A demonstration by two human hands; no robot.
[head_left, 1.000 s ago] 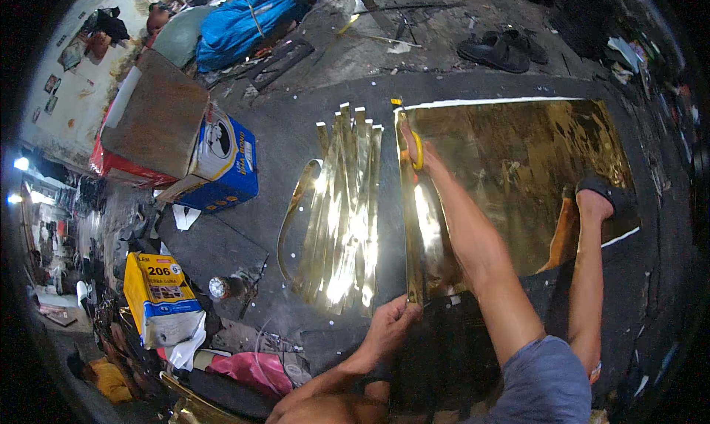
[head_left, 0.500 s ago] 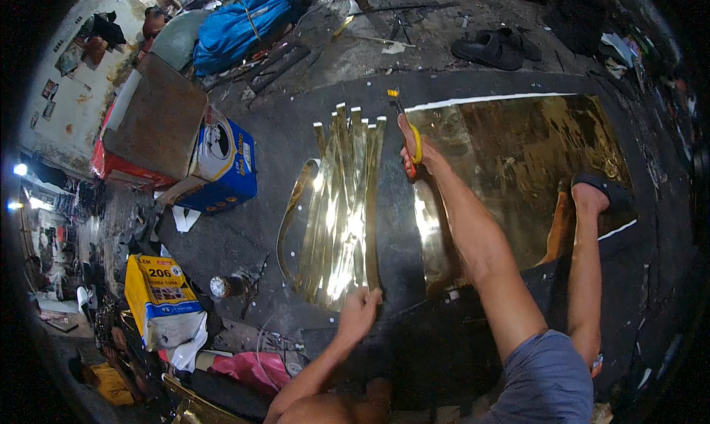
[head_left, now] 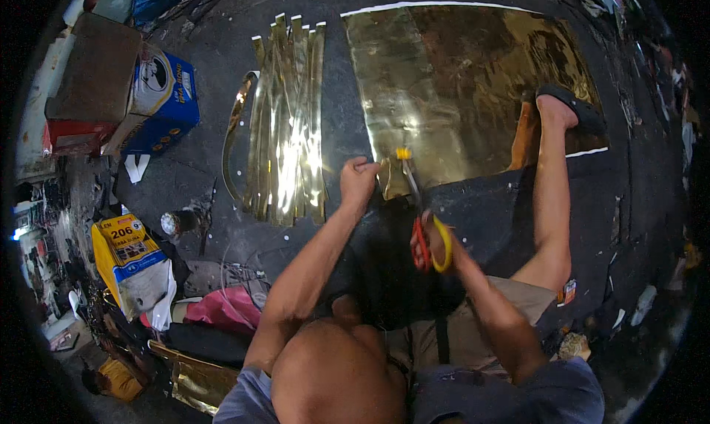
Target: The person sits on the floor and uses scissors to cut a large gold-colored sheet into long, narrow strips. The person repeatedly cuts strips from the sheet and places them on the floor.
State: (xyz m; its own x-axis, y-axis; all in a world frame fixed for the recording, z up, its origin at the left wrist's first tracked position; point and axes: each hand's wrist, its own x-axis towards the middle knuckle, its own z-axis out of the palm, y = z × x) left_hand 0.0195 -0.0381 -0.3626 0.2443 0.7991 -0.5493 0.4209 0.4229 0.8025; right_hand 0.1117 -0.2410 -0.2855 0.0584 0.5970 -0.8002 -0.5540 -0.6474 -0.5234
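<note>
A shiny gold sheet point(head_left: 473, 84) with white edges lies on a dark mat. At its near left corner is my left hand point(head_left: 358, 181), fingers curled closed with the tips at the sheet's edge. Whether they pinch the sheet cannot be made out. My right hand point(head_left: 438, 238), slightly blurred, is closed round the red and yellow handles of a pair of scissors point(head_left: 412, 178). Their yellow-wrapped tip points away from me, over the sheet's near edge. Left of the sheet, several long gold strips point(head_left: 287, 121) lie side by side, one of them bowed outward.
My foot in a black sandal point(head_left: 568, 107) rests on the sheet's right side. To the left stand a blue and white box point(head_left: 164, 99), a yellow tin point(head_left: 127, 250) and a small round container point(head_left: 174, 223). Pink cloth point(head_left: 225, 311) lies at lower left.
My right hand has drawn the scissors back from the sheet's far left corner to its near edge. My left hand has left the strips' near ends for the sheet's corner. The view has shifted.
</note>
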